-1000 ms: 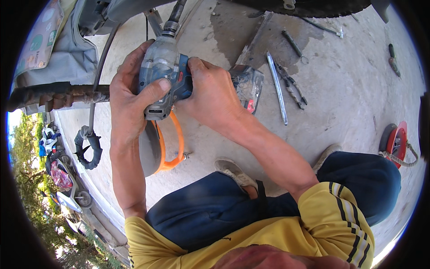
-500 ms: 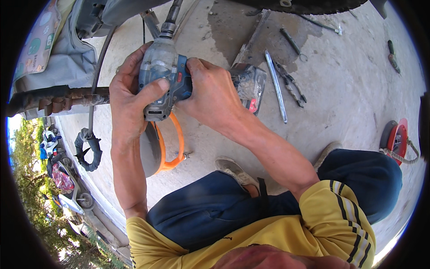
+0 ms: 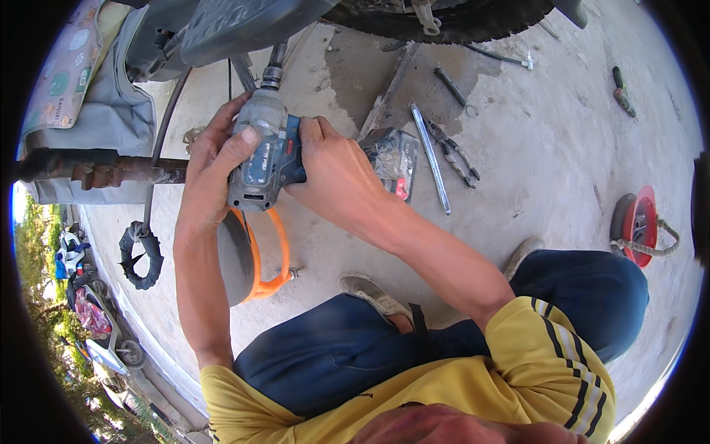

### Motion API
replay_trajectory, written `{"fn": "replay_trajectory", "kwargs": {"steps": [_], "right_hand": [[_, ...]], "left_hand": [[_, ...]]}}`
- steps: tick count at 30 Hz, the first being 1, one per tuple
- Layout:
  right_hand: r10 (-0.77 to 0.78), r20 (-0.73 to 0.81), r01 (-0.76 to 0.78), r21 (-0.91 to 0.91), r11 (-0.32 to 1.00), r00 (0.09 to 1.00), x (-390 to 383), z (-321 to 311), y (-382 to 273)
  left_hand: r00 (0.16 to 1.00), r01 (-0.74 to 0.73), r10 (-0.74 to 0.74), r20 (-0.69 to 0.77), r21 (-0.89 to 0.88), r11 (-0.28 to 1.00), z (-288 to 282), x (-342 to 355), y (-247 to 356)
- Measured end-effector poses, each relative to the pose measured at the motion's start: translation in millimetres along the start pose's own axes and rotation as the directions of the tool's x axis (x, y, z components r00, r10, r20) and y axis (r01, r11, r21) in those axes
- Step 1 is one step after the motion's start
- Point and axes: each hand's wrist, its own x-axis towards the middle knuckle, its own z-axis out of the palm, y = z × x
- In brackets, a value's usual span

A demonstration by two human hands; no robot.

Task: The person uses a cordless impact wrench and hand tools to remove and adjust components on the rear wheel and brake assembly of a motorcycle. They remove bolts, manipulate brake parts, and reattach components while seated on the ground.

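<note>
A blue-and-grey cordless impact wrench (image 3: 259, 152) is held in both hands, its nose pointing away from me. My left hand (image 3: 205, 170) wraps around the body, thumb lying on top. From the right, my right hand (image 3: 336, 166) grips the handle; the trigger is hidden behind the fingers. The battery pack (image 3: 390, 155) shows beyond that hand. A dark socket (image 3: 274, 72) sits on the nose and runs up under a dark vehicle part (image 3: 251, 29); its far end is out of sight there.
A tyre (image 3: 466, 28) hangs at the top. Right of the battery lie a flat metal bar (image 3: 430, 159), pliers (image 3: 452, 152) and a dark rod (image 3: 450, 85). Orange tubing (image 3: 281, 240) rests below the wrench. A rusty bar (image 3: 111, 170) crosses at left. A red round object (image 3: 642, 226) stands far right.
The whole view has shifted, showing more of the tyre and vehicle at the top. The wrench sits slightly lower and further left, and both hands keep their hold on it.
</note>
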Motion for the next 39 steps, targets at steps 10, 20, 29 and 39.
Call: {"fn": "replay_trajectory", "kwargs": {"steps": [10,20,29,39], "right_hand": [[0.213,0.151,-0.188,-0.166,0.968,0.965,-92,33,76],[0.413,0.227,-0.272,-0.471,0.839,0.882,-148,62,153],[0.409,0.278,-0.194,-0.569,0.799,0.869,-158,73,164],[0.471,0.411,-0.127,-0.633,0.764,0.781,-146,66,160]], "left_hand": [[0.969,-0.060,-0.180,0.170,0.868,0.493,23,6,-34],[0.971,-0.023,0.239,-0.007,0.992,0.122,-2,42,-69],[0.925,0.215,0.354,-0.141,0.960,-0.179,-33,26,-50],[0.901,0.349,0.228,-0.369,0.929,0.124,-55,42,-67]]}}
